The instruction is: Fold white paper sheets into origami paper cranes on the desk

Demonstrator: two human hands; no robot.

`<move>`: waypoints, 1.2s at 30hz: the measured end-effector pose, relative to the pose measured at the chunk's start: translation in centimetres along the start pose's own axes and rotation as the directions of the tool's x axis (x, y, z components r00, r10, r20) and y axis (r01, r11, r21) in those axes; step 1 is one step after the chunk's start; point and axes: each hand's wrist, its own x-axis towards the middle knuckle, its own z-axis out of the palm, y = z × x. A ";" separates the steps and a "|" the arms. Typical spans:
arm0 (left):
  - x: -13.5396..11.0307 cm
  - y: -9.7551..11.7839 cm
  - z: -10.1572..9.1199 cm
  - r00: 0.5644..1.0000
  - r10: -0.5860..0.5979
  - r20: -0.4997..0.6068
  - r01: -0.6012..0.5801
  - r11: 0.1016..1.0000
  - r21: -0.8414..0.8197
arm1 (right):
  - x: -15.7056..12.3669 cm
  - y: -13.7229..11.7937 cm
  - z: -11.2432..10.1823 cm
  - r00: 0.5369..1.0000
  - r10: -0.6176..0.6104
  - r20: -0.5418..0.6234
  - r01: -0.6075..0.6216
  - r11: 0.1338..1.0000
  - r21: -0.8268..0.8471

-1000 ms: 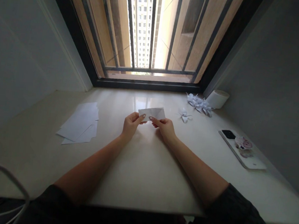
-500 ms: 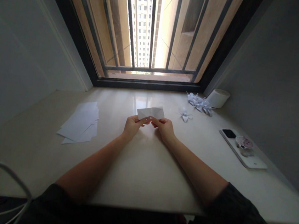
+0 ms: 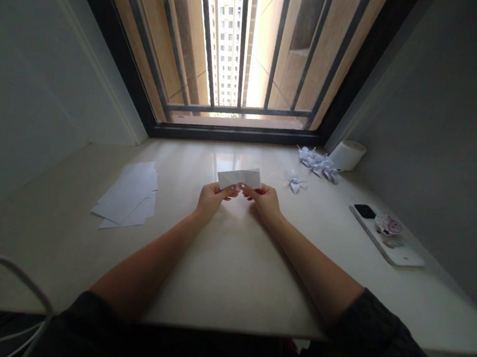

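The folded paper (image 3: 239,177) is held above the table (image 3: 229,268) at the centre of the frame, just below the window sill. Its long axis runs left to right across the picture, and it is tilted up so that one white face is toward the camera.

The left hand (image 3: 211,197) pinches the lower edge of the folded paper near its lower left corner, thumb and forefinger pressed together on the sheet. The right hand (image 3: 267,199) pinches the same lower edge slightly right of centre, fingertips likewise closed on the paper. The two grip points lie close together, nearly touching, so most of the sheet extends above and to either side of the grip. Both hands are equally near; neither has a reach advantage.

Clearances:
- Left of the hands, well apart: a stack of loose sheets (image 3: 128,194) lying flat on the table.
- Right of the hands, near: one small folded figure (image 3: 294,182).
- Upper right, at the wall corner: a cluster of folded figures (image 3: 319,164) beside a paper roll (image 3: 347,155).
- Right edge: a phone (image 3: 386,235) lying flat, well apart.

The table surface directly beneath and in front of the forearms carries nothing.
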 end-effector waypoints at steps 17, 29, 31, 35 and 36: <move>0.6 -0.4 -0.2 0.997 -0.021 -0.072 0.015 0.997 -0.080 | -0.1 0.2 -0.2 0.994 -0.095 0.062 0.096 0.995 -0.011; 0.3 -0.1 -0.1 0.999 0.012 -0.031 -0.013 1.000 -0.010 | 0.1 0.5 -0.5 0.990 -0.139 -0.013 0.133 0.966 -0.224; 0.4 -0.1 -0.2 0.999 0.014 -0.047 -0.016 0.999 -0.031 | 0.0 0.7 -0.4 0.990 -0.139 0.004 0.135 0.953 -0.270; 0.5 -0.4 -0.4 0.999 0.032 -0.029 -0.033 0.999 -0.029 | -0.3 0.5 -0.2 0.995 -0.077 0.059 0.089 0.961 -0.260; 0.5 -0.4 -0.4 0.999 0.036 -0.013 -0.036 0.999 -0.017 | -0.4 0.4 -0.2 0.996 -0.067 0.058 0.080 0.963 -0.259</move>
